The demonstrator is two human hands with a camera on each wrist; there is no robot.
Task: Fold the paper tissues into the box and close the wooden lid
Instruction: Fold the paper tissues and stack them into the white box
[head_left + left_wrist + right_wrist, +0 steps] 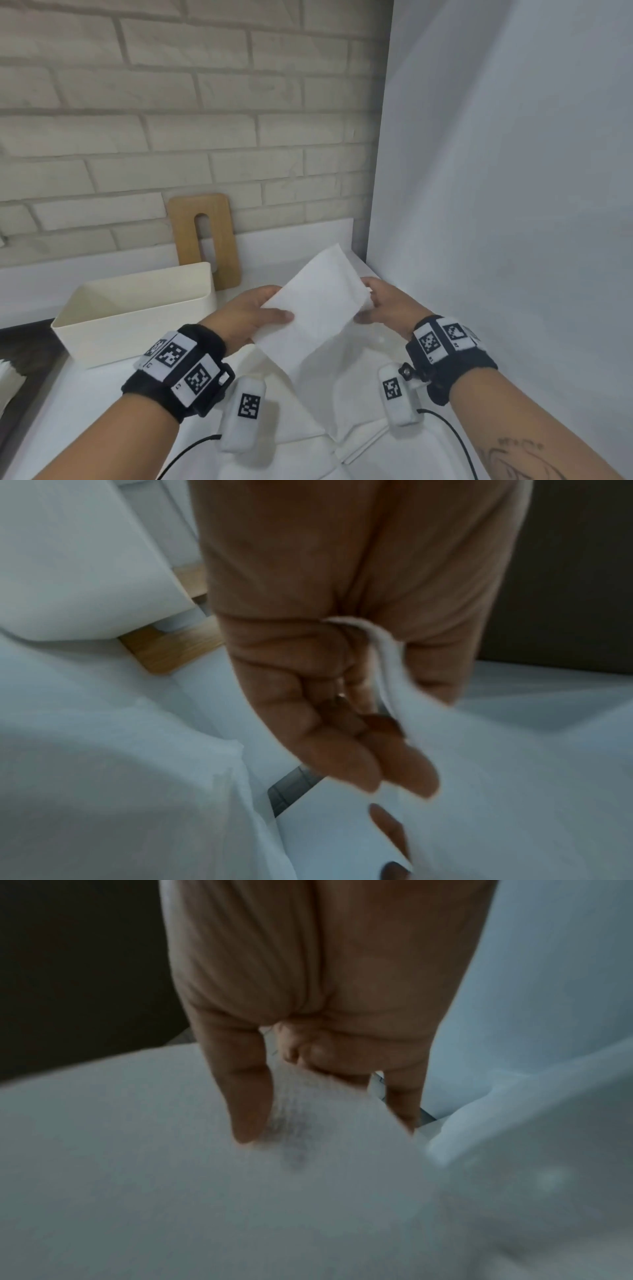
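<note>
The box (pixel 137 308) sits on the bench (pixel 68 411) at the left, the wooden lid (pixel 205 240) leaning on the brick wall (pixel 171 102) just behind it. Right of the box, both hands hold a tissue (pixel 315 305) above more tissues (pixel 308 411) on the bench: left hand (pixel 250 315), right hand (pixel 390 305).

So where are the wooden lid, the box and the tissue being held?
wooden lid (pixel 219 219), head view, right side of its frame.
box (pixel 113 337), head view, front wall.
tissue (pixel 318 308), head view, middle of the sheet.
</note>
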